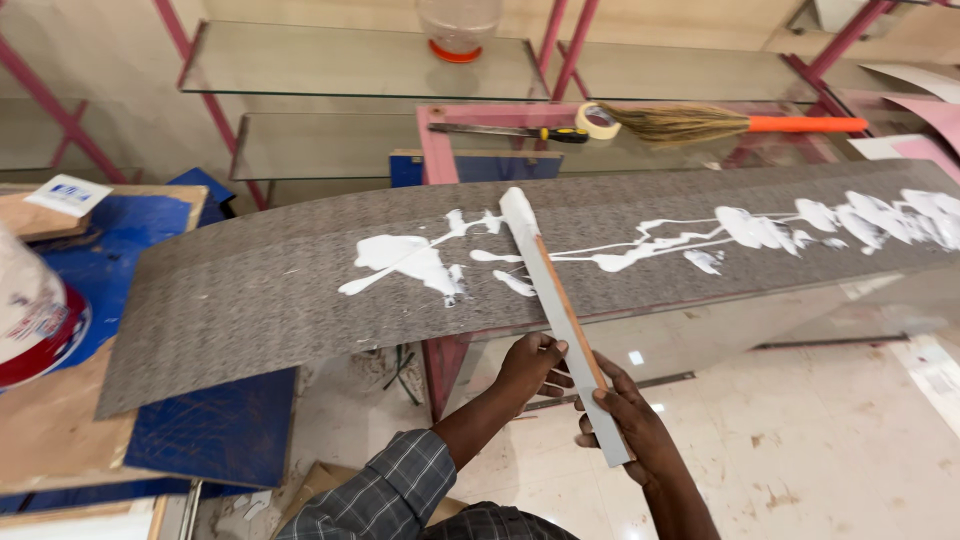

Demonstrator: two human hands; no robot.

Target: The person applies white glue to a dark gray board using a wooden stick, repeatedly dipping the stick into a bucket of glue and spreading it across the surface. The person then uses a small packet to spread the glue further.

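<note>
A long grey speckled laminate sheet (280, 290) lies across the work area, with white glue (405, 258) poured in blobs and streaks along its middle. Both hands hold a narrow grey strip with a wooden edge (560, 305), slanted up and away from me. Its far end is coated in white glue and rests on the sheet. My left hand (532, 365) grips the strip from the left side, near the sheet's front edge. My right hand (625, 425) clasps the strip's near end.
A broom with an orange handle (740, 124), a roll of tape (598, 120) and a yellow-handled tool (520, 132) lie on a glass shelf behind. A red and white container (35, 320) stands at the left on blue boards (215, 430). Pink metal racks frame the shelves.
</note>
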